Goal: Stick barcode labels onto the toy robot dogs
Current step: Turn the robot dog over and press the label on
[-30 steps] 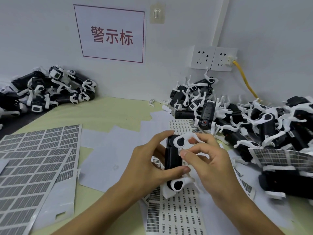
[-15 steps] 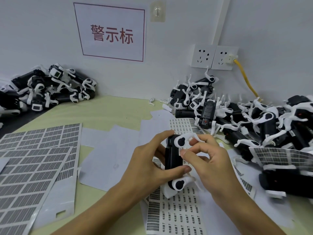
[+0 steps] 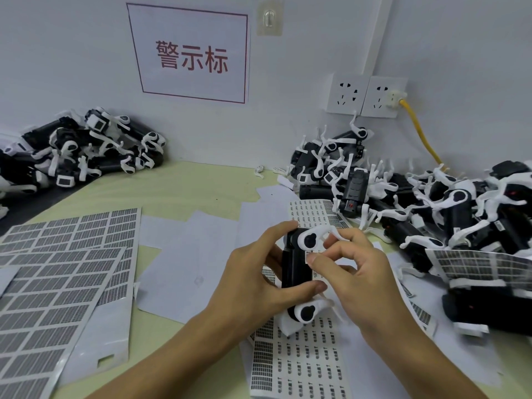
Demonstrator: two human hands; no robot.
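My left hand [image 3: 256,277] grips a black toy robot dog [image 3: 293,269] with white legs, held upright above the table's middle, thumb across its lower body and forefinger over its top. My right hand [image 3: 354,272] has its thumb tip on a small white barcode label [image 3: 310,257] at the dog's right side; the other fingers curl beside it. A sheet of small barcode labels [image 3: 299,367] lies under my hands.
A heap of black-and-white toy dogs [image 3: 431,208] fills the right side, another heap [image 3: 86,151] the far left. Large label sheets [image 3: 57,272] lie at the left, loose white backing papers [image 3: 184,254] in the middle. Wall sockets with a yellow cable [image 3: 420,133] are behind.
My right thumb has slid down the dog's right side onto the small label. The left hand's grip and the dog stay nearly still.
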